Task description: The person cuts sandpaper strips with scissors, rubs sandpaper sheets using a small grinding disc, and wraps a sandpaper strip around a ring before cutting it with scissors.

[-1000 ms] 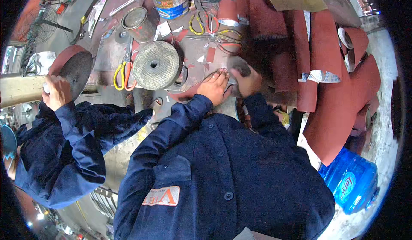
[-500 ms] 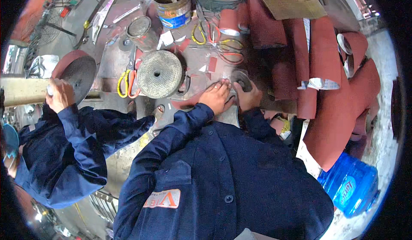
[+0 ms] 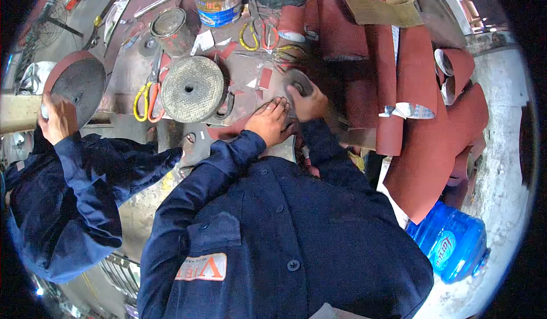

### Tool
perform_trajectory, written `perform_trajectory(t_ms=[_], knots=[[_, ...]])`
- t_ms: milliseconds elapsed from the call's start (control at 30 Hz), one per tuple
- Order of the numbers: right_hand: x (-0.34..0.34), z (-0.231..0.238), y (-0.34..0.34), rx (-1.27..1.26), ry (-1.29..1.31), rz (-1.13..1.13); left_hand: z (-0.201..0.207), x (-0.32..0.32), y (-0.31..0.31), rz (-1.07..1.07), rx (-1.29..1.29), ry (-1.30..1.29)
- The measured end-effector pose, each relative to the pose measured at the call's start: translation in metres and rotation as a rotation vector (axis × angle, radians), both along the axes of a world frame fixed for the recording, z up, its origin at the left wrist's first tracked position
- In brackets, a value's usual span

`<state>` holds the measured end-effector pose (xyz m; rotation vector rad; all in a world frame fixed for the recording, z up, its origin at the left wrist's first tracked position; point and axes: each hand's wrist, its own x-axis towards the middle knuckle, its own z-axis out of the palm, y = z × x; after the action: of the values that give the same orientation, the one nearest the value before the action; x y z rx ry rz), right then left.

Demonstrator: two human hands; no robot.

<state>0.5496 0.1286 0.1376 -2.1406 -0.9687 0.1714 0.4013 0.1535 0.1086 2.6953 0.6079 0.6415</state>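
My left hand (image 3: 269, 120) lies flat at the near edge of the worktable, fingers stretched forward over a reddish-brown sheet (image 3: 228, 129). Beside it, a little farther off, my right hand (image 3: 310, 101) grips a dark round disc-like piece (image 3: 297, 80) against the tabletop. Its exact kind is blurred. Left of my hands rests a thick wheel (image 3: 192, 88) with a pale, textured face and a small centre hole. A small red scrap (image 3: 265, 78) and white paper bits lie just beyond my left hand.
Scissors with yellow and orange handles (image 3: 149, 99) lie left of the wheel; more scissors (image 3: 259, 37) sit farther back. A can (image 3: 170, 31), a bucket (image 3: 218, 2) and rolls of red abrasive sheet (image 3: 416, 68) surround the workspace. A co-worker's hand (image 3: 60, 116) holds another wheel (image 3: 80, 88). A blue water jug (image 3: 450, 242) stands right.
My right hand has moved farther from me with the dark round piece, away from my left hand. My left hand stays at the table edge. The whole view has shifted slightly.
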Motion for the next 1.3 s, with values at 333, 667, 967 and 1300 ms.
perform_trajectory(t_ms=[333, 667, 967, 1300], knots=[[0.01, 0.0, -0.024, 0.035, 0.037, 0.114, -0.003, 0.002, 0.0, 0.004, 0.029, -0.033], [0.024, -0.013, -0.025, 0.036, 0.039, 0.162, 0.001, 0.003, 0.0, 0.016, 0.019, -0.036], [0.029, -0.008, -0.028, -0.033, 0.116, 0.242, 0.005, -0.003, -0.002, -0.024, -0.037, 0.08], [0.02, 0.003, -0.03, -0.024, 0.111, 0.187, 0.003, 0.0, 0.0, 0.022, 0.069, -0.019]])
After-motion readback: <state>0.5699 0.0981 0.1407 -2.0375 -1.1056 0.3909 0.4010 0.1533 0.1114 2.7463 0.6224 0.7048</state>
